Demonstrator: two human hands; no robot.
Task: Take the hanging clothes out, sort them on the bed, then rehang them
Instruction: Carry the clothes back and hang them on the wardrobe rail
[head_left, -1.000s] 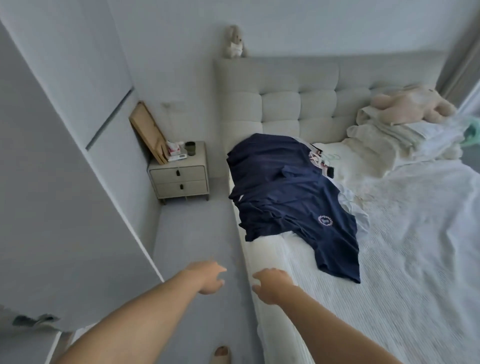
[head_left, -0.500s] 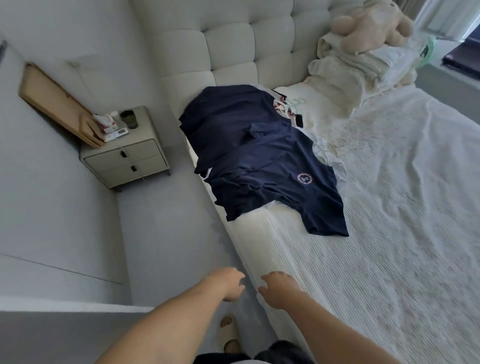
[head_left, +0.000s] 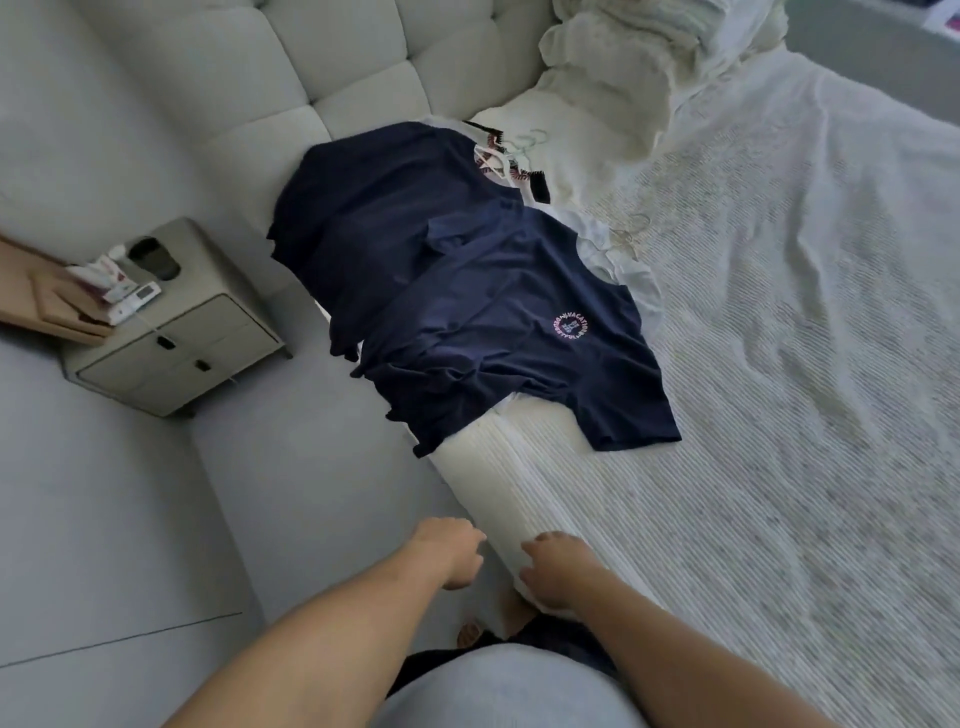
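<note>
Two navy T-shirts lie overlapped on the white bed (head_left: 779, 415) near its left edge. The nearer shirt (head_left: 519, 332) carries a round pink logo; the farther shirt (head_left: 384, 208) reaches toward the headboard. White garments and pale hangers (head_left: 524, 145) peek out from under them. My left hand (head_left: 449, 551) hangs over the floor beside the mattress, fingers loosely curled and empty. My right hand (head_left: 558, 571) is at the mattress edge, fingers loosely bent, holding nothing.
A grey nightstand (head_left: 176, 343) with small items and a brown board (head_left: 47, 306) stands left of the bed. Tufted headboard (head_left: 395, 67) at the back. Crumpled white bedding (head_left: 623, 67) piles near the pillows. My bare foot (head_left: 472, 631) shows on the grey floor.
The view has tilted down and swung right, closer to the bed. Both hands have stayed low and empty, the right one now at the mattress edge. The shirts have not moved.
</note>
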